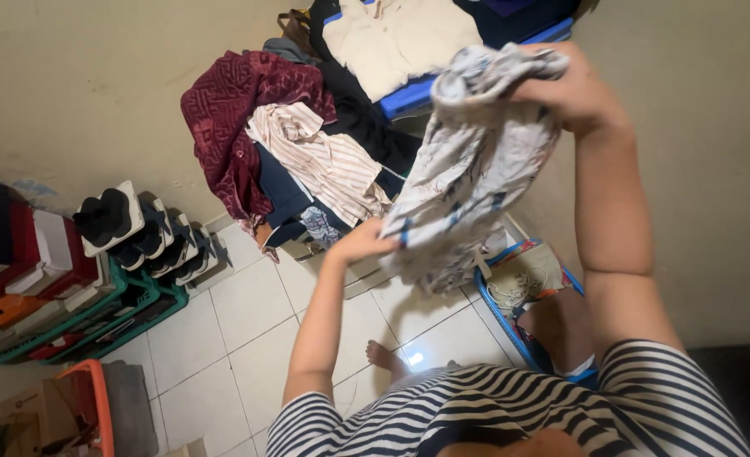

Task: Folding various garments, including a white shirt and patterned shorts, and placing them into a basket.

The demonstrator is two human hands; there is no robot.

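Above the white tiled floor (248,338), a heap of clothes (307,144) lies piled against the wall. In front of it hangs a pale patterned garment (468,178), held up in the air between both hands. The right hand (565,85) grips its top edge high up; the left hand (362,241) clutches its lower edge.

Thin matt cloth, crumpled, pale w/ blue-grey print: the garment (468,169) at upper right of centre. Floor (248,338): glossy white tiles, lamp glare at bottom centre. Pile behind, top centre: maroon towel (231,110) looks woven, patterned; striped shirt (324,161) is smooth cotton-like cloth. Blue basket (497,309), lower right: smooth plastic. Wall (79,85), upper left: matt, scuffed paint.
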